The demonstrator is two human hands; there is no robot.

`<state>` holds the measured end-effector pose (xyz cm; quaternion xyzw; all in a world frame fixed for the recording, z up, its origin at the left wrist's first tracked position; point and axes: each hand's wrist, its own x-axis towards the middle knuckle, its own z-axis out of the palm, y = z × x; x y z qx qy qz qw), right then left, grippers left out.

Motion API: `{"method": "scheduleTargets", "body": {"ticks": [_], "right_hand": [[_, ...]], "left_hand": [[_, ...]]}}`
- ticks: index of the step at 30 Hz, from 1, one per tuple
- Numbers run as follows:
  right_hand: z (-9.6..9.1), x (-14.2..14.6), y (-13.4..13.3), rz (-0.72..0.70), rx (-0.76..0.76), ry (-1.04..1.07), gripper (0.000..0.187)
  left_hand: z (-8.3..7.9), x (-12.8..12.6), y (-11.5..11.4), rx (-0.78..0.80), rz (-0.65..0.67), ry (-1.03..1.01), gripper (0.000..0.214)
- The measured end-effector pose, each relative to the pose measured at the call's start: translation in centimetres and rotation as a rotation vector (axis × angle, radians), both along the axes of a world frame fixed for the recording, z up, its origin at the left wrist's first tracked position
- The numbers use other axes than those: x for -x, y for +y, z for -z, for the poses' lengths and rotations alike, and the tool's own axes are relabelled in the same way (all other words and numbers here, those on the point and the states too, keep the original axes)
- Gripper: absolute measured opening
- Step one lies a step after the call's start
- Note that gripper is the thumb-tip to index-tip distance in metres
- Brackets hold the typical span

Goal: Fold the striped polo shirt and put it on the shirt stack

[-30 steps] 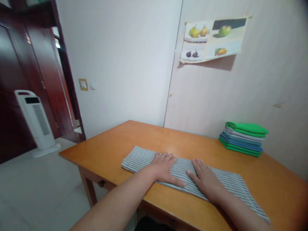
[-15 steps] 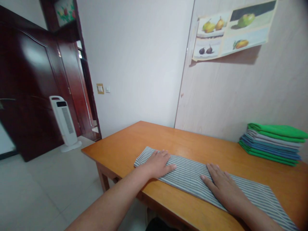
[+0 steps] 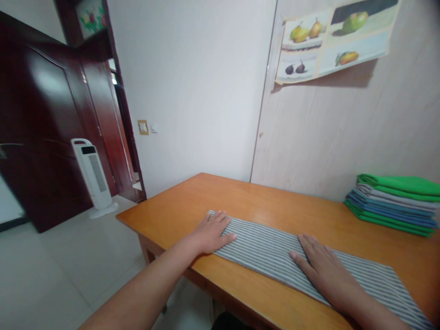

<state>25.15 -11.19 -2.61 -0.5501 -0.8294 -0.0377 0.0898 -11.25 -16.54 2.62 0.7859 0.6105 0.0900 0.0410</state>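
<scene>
With the middle of the striped cloth [image 3: 264,250] as the centre of the dial and 12 o'clock straight ahead, the cloth lies on the bench [image 3: 240,197] as a long folded strip, its long sides running from 10 o'clock to 4 o'clock. The left hand [image 3: 211,233] rests wide and palm down over the 10 o'clock end, thumb spread away from the fingers. The right hand [image 3: 325,266] lies flat toward 4 o'clock, also wide, its fingertips by the cloth's far edge and its thumb apart. Neither hand grips anything, and a length of cloth shows between them.

A narrow band of wood separates the cloth's near edge from the bench's front edge, toward 7 o'clock. A broader band runs beyond the far edge to the wall [image 3: 206,91] at 12 o'clock, giving the hands more room that way. At 2 o'clock a stack of folded cloths [image 3: 395,206], green on top, sits well apart from the striped one. Past the bench's left corner, toward 10 o'clock, a tall white fan [image 3: 94,178] stands on the floor [image 3: 51,270].
</scene>
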Motion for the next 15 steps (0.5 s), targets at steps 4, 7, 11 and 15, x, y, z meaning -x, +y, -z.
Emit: {"method": "scheduleTargets", "body": {"ticks": [4, 7, 11, 15], "right_hand": [[-0.2, 0.1, -0.2, 0.006, 0.001, 0.004, 0.085], [-0.2, 0.1, -0.3, 0.009, -0.002, 0.019, 0.084], [-0.3, 0.2, -0.4, 0.012, -0.004, 0.041, 0.084], [-0.5, 0.3, -0.4, 0.017, 0.009, 0.029, 0.085]], "left_hand": [[0.7, 1.6, -0.2, 0.016, -0.078, 0.007, 0.088], [0.8, 1.7, -0.2, 0.044, -0.08, 0.019, 0.091], [0.5, 1.5, -0.2, 0.068, -0.085, 0.024, 0.093], [-0.2, 1.7, 0.1, 0.116, -0.087, 0.039, 0.094]]}}
